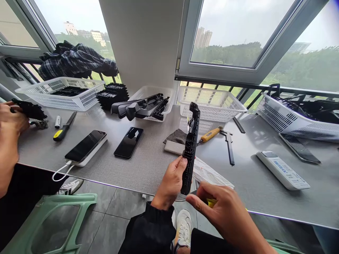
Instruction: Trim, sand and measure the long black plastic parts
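My left hand (171,183) grips the lower end of a long black plastic part (192,141) and holds it upright over the table's front edge. My right hand (221,210) is closed just below and to the right of that part, with something yellow (211,202) showing under its fingers; I cannot make out what it is. A white printed bag (209,173) lies on the table right behind both hands.
A co-worker's hands (12,121) at the left edge hold a black part. On the grey table (148,165) lie two phones (129,141), a power bank, a yellow-handled knife (210,134), a remote (283,170) and white baskets (210,102) of black parts. A green stool (53,218) stands below.
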Demonstrator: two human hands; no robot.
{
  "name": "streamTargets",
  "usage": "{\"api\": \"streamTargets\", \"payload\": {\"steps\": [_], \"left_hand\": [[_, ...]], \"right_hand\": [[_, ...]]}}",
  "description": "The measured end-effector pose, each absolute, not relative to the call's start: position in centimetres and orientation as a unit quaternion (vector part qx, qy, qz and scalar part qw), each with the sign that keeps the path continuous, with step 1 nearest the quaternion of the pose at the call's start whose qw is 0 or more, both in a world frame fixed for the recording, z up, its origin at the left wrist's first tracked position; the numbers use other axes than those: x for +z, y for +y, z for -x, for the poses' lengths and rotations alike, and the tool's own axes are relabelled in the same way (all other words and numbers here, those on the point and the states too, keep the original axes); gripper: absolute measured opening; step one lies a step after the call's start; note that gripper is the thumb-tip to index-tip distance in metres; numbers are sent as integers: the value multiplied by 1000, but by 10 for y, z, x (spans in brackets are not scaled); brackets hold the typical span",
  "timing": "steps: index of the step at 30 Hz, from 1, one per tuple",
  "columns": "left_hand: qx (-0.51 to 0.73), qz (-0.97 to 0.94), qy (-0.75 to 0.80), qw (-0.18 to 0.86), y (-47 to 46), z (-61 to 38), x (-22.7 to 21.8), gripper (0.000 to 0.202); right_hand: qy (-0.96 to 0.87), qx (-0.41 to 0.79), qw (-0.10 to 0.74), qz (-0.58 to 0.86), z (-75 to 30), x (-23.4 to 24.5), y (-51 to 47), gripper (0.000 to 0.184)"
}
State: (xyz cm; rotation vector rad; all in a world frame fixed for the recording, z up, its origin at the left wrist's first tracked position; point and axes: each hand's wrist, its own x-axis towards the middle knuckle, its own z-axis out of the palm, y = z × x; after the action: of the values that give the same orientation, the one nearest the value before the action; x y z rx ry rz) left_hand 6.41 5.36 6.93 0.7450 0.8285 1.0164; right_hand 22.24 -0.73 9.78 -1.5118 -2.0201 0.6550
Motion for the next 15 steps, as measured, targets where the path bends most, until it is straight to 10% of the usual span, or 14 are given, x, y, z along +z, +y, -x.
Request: {"api": "streamTargets", "payload": {"steps": [15], "left_hand": [[443, -490, 332, 673, 44, -65, 87, 50]], "right_hand": [[-640, 188, 393, 633, -236, 99, 0, 60]]}}
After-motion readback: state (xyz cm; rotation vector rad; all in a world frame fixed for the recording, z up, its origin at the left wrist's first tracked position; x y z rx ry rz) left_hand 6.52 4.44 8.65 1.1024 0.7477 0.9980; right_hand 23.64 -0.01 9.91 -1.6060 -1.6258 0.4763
